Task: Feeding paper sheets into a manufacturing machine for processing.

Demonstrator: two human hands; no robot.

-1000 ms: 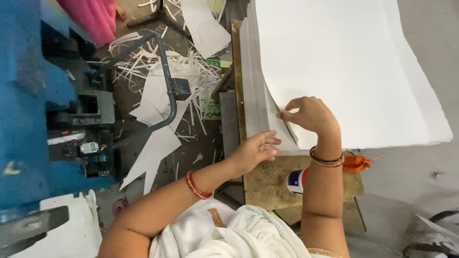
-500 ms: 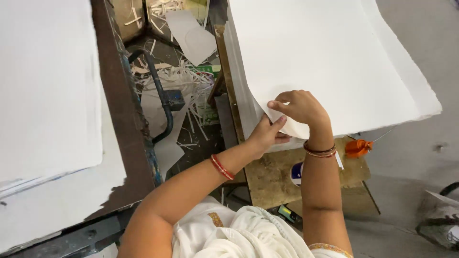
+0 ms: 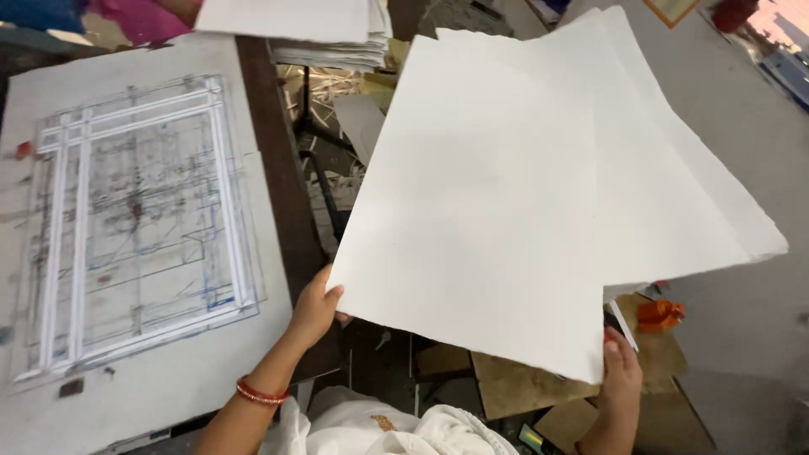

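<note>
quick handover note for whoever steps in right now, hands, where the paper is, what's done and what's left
Left hand: grips the near left corner of a large white sheet, thumb on top.
Right hand: holds the same sheet at its near right corner.
The sheet is lifted clear, tilted above the paper stack on the right.
On the left lies a table with a ruled, ink-marked frame outline; another stack of sheets sits at its far end.
Done: one sheet separated and raised.
Left: the sheet is in the air, not set down anywhere yet.

A small green-and-yellow package (image 3: 530,437), perhaps, lies low between the forearms, mostly hidden.
</note>
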